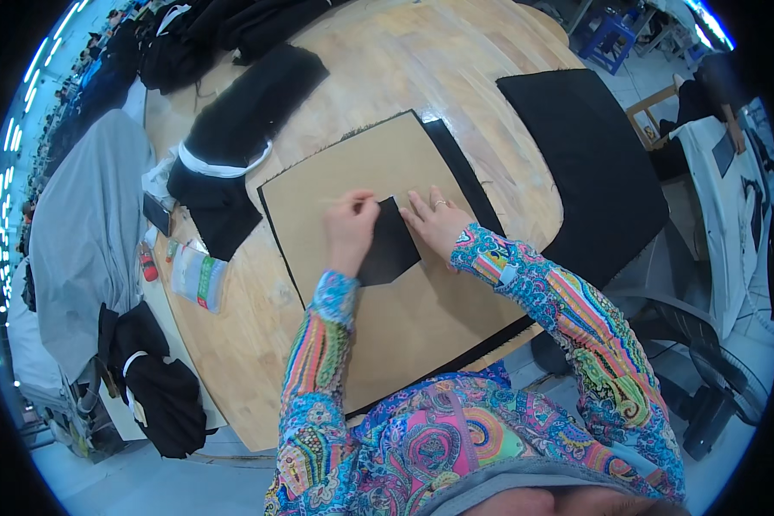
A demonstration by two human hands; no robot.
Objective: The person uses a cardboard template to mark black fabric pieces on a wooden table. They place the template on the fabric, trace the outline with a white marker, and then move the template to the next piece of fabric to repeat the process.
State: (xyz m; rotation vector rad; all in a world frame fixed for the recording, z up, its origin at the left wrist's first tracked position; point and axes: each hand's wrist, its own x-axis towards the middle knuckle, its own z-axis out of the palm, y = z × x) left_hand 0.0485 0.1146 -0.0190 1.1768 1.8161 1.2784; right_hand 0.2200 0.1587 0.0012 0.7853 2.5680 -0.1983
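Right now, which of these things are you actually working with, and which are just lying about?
In use: left hand, right hand, small black fabric piece, brown card pattern.

Lying about: black cloth pile, large black panel, grey cloth, plastic packet.

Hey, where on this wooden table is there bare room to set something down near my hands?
Bare wood shows on the table between the black fabric strip and the black panel, and left of the brown pattern board near the plastic packet. The board's near half is bare too. It is crowded around the left hand, right hand and small black piece.
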